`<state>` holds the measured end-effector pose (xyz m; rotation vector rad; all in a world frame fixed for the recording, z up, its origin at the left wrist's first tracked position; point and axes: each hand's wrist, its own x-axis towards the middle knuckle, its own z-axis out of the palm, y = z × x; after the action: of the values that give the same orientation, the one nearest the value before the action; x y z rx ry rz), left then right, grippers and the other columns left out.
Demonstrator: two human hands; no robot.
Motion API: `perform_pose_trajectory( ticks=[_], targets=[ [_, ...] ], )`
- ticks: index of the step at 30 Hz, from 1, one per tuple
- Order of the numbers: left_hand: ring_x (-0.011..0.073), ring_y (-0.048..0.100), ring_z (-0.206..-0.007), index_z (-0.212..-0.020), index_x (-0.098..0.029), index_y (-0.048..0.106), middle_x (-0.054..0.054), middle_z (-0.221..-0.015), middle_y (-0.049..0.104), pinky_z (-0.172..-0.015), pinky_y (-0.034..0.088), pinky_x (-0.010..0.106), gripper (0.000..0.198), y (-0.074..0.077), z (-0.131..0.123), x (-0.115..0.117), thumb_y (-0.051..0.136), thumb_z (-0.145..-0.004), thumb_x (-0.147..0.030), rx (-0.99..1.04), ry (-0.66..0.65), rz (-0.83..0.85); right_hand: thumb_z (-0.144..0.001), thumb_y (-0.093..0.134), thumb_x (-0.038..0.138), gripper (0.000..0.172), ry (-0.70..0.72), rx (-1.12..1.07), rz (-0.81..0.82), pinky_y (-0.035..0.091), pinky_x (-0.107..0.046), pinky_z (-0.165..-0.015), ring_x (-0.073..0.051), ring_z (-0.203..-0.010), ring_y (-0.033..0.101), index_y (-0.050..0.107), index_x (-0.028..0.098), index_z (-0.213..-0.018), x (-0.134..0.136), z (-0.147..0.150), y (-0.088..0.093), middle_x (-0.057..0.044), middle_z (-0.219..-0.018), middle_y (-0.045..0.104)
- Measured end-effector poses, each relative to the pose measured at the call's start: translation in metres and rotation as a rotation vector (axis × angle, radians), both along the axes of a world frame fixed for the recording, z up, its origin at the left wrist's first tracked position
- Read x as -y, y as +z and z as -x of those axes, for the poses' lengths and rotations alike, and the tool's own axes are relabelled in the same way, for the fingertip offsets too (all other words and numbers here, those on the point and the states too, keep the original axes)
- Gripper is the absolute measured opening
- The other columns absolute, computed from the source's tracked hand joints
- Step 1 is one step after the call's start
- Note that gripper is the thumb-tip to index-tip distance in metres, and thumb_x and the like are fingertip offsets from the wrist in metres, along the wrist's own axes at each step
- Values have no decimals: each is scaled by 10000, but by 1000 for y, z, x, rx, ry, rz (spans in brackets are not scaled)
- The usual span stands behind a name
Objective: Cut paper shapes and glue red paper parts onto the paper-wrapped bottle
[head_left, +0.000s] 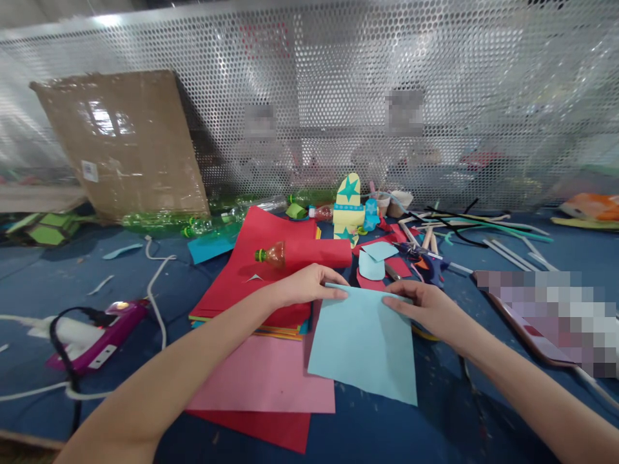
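Observation:
A light blue sheet of paper [365, 341] is held along its far edge by both hands, its near edge slanting toward me. My left hand [319, 285] pinches the far left corner, thumb on top. On the far right corner, my right hand [418, 301] grips the same sheet between thumb and fingers. Beyond my left hand, a plastic bottle [275, 254] with a green cap, wrapped in red paper, lies on a stack of red sheets [227, 287]. Small light blue cut pieces [372, 265] lie just past the sheet. A pink sheet [271, 380] is partly under it.
A purple power strip [104, 341] with cables sits at left. At right lies a phone or tablet [527, 322], partly blurred out. Scissors [430, 267], straws [507, 254] and a yellow paper figure with blue stars [348, 209] stand or lie behind, before a perforated metal panel [329, 84].

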<state>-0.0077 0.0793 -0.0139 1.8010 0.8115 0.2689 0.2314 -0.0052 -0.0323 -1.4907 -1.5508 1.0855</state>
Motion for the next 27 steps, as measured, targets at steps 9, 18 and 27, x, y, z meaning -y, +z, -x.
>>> perform_pose_trajectory(
  ticks=[9,18,27],
  targets=[
    [149,630,-773,-940,-188,734,12,-859,713,-686,462,223,239,0,1,0,725,-746,-326,5,-13,13,-664,721,529,363,63,17,26,448,-257,-612,-170,-689,569,656,199,-800,3,0,6,-18,-782,639],
    [157,626,-782,-925,-198,733,12,-864,704,-687,456,237,249,-3,2,-3,739,-726,-347,32,0,15,-700,628,644,448,164,127,27,394,-272,-534,-164,-576,521,702,203,-681,0,-8,12,-5,-635,609],
    [161,628,-793,-917,-188,720,26,-869,699,-716,458,259,221,-3,5,-8,714,-753,-337,43,7,29,-751,606,565,386,76,130,-57,447,-295,-617,-195,-654,575,721,204,-825,-3,-16,9,-24,-734,672]
  ],
)
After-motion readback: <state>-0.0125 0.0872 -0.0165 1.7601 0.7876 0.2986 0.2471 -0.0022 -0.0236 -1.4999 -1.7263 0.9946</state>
